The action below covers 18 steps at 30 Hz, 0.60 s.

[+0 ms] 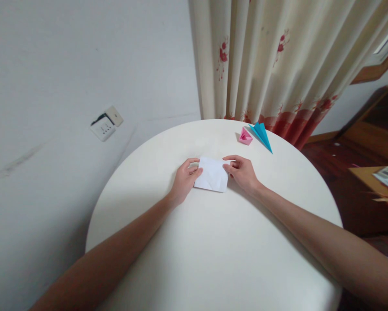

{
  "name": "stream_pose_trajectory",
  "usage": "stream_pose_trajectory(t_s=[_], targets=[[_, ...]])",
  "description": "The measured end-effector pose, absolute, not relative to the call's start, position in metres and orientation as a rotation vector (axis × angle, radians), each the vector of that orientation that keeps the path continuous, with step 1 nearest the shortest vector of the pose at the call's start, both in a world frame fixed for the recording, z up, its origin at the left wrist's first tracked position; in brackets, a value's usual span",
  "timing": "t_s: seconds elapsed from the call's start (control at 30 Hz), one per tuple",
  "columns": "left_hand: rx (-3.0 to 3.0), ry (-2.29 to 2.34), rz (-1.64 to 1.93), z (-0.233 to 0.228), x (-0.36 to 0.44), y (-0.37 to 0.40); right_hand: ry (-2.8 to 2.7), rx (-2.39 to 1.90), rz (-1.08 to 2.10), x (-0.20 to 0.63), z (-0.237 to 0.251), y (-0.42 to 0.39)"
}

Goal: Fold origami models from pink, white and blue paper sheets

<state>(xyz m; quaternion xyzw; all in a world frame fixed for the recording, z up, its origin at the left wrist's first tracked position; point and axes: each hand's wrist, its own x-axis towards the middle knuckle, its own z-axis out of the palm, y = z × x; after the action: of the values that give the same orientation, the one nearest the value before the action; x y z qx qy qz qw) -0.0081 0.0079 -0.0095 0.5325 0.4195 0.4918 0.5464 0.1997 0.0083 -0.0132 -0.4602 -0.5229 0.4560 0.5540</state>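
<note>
A small, nearly square folded sheet of white paper (212,175) is held just over the tabletop, with faint creases across its face. My left hand (185,179) pinches its left edge, the thumb lying on top and the fingers behind. At the upper right corner, my right hand (241,169) grips the paper between thumb and curled fingers, its index finger stretched along the far side. Beyond the right hand lie a pink folded-paper piece (245,136) and a blue paper plane (262,135), its nose pointing toward me.
The round white table (207,255) stands against a pale wall with a socket (102,128) at the left. A floral curtain (262,60) hangs behind the table's far edge. To the right, a wooden surface (372,183) carries papers above a dark red floor.
</note>
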Motion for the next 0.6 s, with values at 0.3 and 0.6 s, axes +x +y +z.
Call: stream_pose_trajectory(t_s=[0.3, 0.6], targets=[[1.301, 0.969, 1.195, -0.0079, -0.0074, 0.005, -1.204, -1.059, 1.131, 0.1978, -0.0145, 0.0091], [1.308, 1.021, 1.208, -0.0134, -0.0084, 0.0077, -1.18, -1.077, 1.112, 0.1989, -0.0138, 0.0088]])
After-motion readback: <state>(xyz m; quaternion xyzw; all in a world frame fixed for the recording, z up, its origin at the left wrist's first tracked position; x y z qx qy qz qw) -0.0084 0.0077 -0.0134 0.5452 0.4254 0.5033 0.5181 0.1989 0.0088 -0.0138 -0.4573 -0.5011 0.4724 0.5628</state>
